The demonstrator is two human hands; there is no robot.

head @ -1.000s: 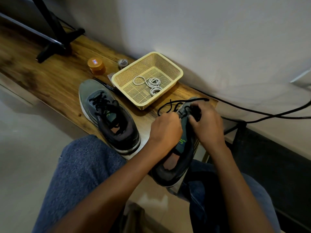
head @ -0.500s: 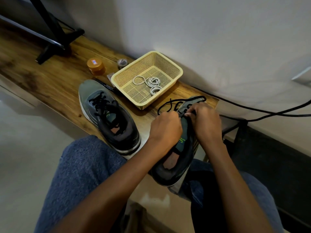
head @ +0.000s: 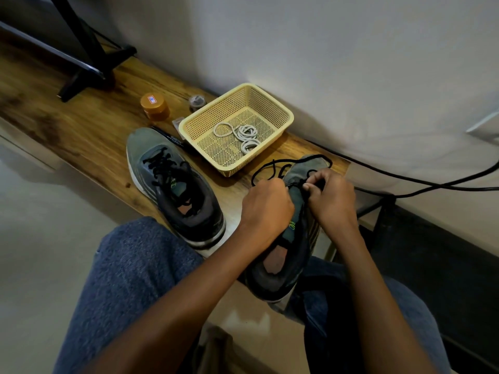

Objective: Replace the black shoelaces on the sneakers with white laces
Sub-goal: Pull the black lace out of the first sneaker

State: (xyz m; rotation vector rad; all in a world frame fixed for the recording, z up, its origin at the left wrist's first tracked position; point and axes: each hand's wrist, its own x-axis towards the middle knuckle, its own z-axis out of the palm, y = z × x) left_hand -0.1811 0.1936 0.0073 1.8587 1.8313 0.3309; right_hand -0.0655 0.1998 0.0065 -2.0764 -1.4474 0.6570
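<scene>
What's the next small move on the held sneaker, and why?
Probably keep drawing the black lace out of the eyelets near the toe. Both the left hand and right hand grip at the lacing of the held sneaker, and the white laces lie untouched in the basket.

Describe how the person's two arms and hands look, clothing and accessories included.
Both forearms are bare, with no sleeves in view. The left hand and right hand wear no gloves, and no rings, watch or bracelet show. Blue jeans cover both legs.
</scene>
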